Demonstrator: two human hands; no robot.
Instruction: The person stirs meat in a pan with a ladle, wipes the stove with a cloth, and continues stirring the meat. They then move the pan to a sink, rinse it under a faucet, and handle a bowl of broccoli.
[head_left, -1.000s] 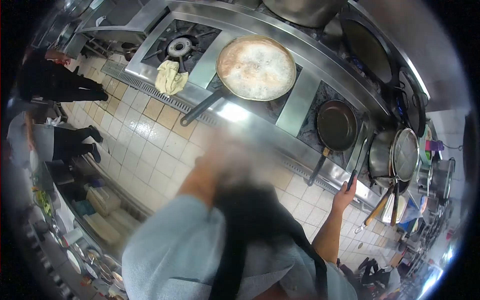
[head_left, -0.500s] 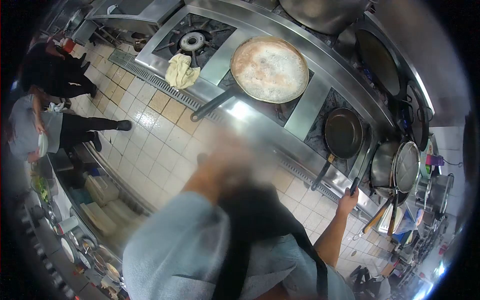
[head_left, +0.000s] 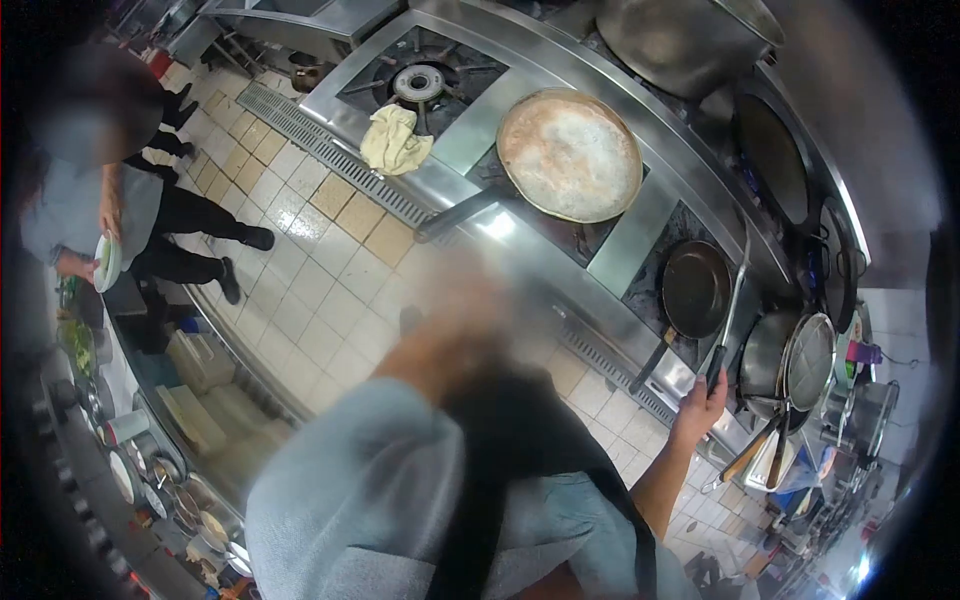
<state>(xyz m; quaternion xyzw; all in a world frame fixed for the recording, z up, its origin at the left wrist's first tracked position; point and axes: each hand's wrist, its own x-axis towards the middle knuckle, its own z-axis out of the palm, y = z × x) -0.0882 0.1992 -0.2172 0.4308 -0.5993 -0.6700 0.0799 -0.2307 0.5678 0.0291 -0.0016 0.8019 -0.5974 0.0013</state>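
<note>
In my right hand (head_left: 703, 402) is the black handle of a long utensil (head_left: 740, 280); its thin metal shaft points away from me, and I cannot make out its head. The shaft passes beside a small dark frying pan (head_left: 695, 288) on the right burner. A wide pan (head_left: 634, 192) with white, foamy-looking contents sits on the middle burner, its handle towards the floor aisle. My left hand (head_left: 460, 305) is raised in front of my chest and smeared by blur, so its fingers do not show.
A crumpled yellowish cloth (head_left: 396, 140) lies at the stove's front edge, near a bare burner (head_left: 418, 83). Large pots (head_left: 685, 45) stand behind, and a pot with strainers (head_left: 808, 360) on the right. At left, a person (head_left: 95, 200) holds a pale plate (head_left: 107, 262).
My right hand has turned, and the utensil's metal shaft now shows stretched out beside the small pan. My view has shifted slightly. The person at left holds the plate further forward.
</note>
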